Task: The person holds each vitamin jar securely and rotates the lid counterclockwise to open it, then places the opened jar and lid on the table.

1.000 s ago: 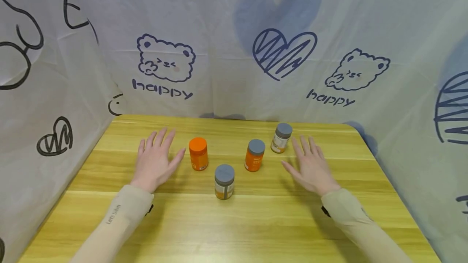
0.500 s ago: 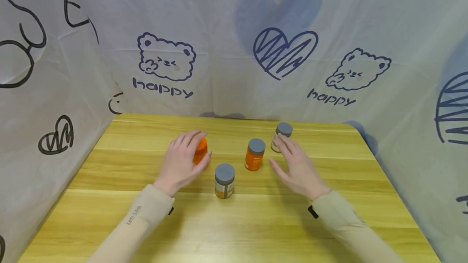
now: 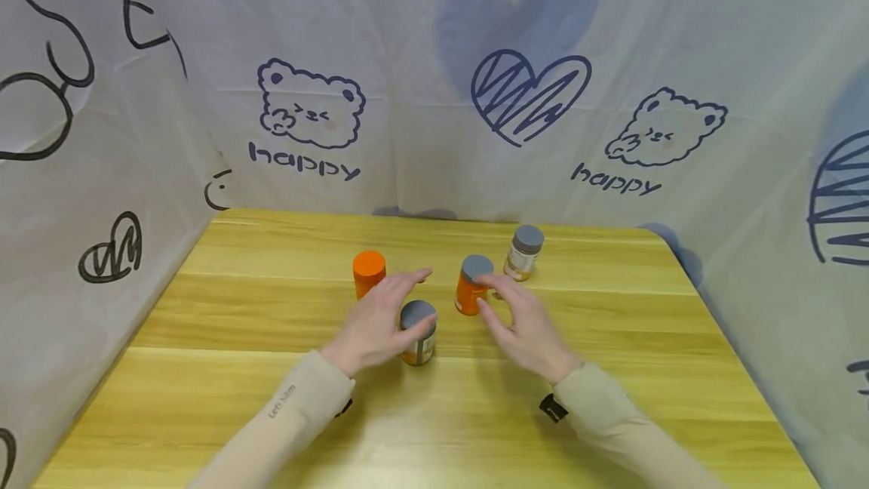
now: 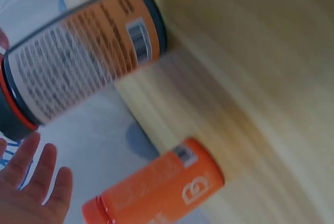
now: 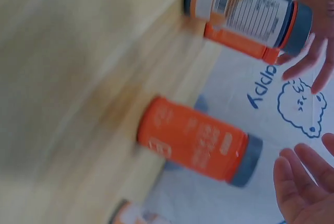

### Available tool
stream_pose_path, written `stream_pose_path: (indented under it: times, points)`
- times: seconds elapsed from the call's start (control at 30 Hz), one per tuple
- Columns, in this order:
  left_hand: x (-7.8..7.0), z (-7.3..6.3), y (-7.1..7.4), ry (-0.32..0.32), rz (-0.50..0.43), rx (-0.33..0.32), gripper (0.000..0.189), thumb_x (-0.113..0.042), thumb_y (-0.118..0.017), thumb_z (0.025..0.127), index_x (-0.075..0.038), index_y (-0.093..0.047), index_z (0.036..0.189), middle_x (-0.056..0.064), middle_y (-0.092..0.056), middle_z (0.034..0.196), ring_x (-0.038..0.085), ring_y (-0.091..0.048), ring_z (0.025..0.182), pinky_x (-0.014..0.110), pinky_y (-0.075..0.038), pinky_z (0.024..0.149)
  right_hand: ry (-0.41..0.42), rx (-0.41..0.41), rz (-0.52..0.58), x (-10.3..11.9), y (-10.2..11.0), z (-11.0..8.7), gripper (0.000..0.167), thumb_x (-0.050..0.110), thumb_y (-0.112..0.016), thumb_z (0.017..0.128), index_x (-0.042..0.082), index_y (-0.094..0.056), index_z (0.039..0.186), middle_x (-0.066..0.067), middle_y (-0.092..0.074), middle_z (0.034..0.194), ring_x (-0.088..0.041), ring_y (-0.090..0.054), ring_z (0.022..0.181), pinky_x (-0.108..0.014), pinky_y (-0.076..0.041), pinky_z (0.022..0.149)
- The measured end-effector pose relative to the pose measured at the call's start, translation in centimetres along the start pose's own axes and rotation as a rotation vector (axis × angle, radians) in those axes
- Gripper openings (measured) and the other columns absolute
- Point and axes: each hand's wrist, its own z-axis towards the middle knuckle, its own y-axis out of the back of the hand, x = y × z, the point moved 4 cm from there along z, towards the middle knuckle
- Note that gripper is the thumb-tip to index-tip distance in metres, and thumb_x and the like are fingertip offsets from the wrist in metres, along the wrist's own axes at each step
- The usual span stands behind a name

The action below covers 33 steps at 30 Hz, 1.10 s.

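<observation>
My left hand hovers over the front grey-lidded bottle, thumb and fingers spread on either side of its lid. In the left wrist view this bottle stands with its printed label and barcode showing, the fingers near its lid without curling round it. Beside the orange bottle with a grey lid is my right hand, fingers loosely bent. The right wrist view shows a gap between that orange bottle and the right hand.
An all-orange bottle stands behind the left hand. Farther back on the right is a white-labelled bottle with a grey lid. All stand on a wooden table, with a printed cloth hanging behind its far edge.
Both hands have moved inward. The left went from left of the all-orange bottle, past it, to the front bottle; the right went from the back bottle to the grey-lidded orange one. The bottles stay put.
</observation>
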Motion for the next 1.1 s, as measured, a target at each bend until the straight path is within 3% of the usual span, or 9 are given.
stream_pose_path:
  times: [0.23, 0.43, 0.6, 0.8, 1.1]
  points:
    - [0.4, 0.0, -1.3, 0.165, -0.23, 0.124, 0.079, -0.043, -0.07, 0.092, -0.021, -0.03, 0.157, 0.006, -0.058, 0.142, 0.024, -0.064, 0.115, 0.043, -0.054, 0.097, -0.149, 0.08, 0.269, -0.3, -1.8, 0.0, 0.028, 0.012, -0.055, 0.103, 0.006, -0.06, 0.13, -0.015, -0.069, 0.125, -0.033, -0.068, 0.113, -0.042, -0.057, 0.093]
    - [1.0, 0.0, -2.3, 0.245, -0.392, 0.161, 0.085, -0.037, -0.076, 0.088, -0.022, -0.029, 0.156, 0.007, -0.06, 0.136, 0.021, -0.064, 0.11, 0.043, -0.053, 0.095, -0.221, 0.068, 0.42, -0.5, -2.6, -0.1, 0.028, 0.011, -0.051, 0.104, -0.003, -0.059, 0.127, -0.022, -0.068, 0.12, -0.039, -0.067, 0.108, -0.027, -0.056, 0.087]
    - [1.3, -0.2, -2.8, 0.293, -0.436, 0.14, 0.088, -0.032, -0.081, 0.082, -0.015, -0.033, 0.154, 0.014, -0.064, 0.124, 0.023, -0.066, 0.103, 0.044, -0.055, 0.09, -0.259, 0.082, 0.527, -0.7, -3.3, -0.3, 0.028, 0.009, -0.048, 0.105, -0.007, -0.057, 0.126, -0.029, -0.066, 0.118, -0.043, -0.067, 0.106, -0.035, -0.059, 0.089]
    - [1.7, -0.7, -3.4, 0.349, -0.475, 0.147, 0.088, -0.026, -0.085, 0.078, -0.008, -0.038, 0.15, 0.016, -0.064, 0.126, 0.028, -0.064, 0.112, 0.05, -0.051, 0.098, -0.289, 0.097, 0.576, -0.7, -3.8, -0.6, 0.029, 0.008, -0.046, 0.105, -0.01, -0.055, 0.127, -0.032, -0.065, 0.118, -0.045, -0.066, 0.106, -0.042, -0.059, 0.088]
    - [2.3, -1.1, -4.4, 0.323, -0.451, 0.195, 0.073, -0.018, -0.087, 0.075, -0.002, -0.05, 0.136, 0.015, -0.065, 0.125, 0.031, -0.062, 0.118, 0.053, -0.046, 0.106, -0.313, 0.108, 0.602, -0.5, -4.5, -0.7, 0.028, 0.005, -0.047, 0.103, -0.01, -0.054, 0.126, -0.036, -0.064, 0.116, -0.041, -0.068, 0.103, -0.048, -0.058, 0.089]
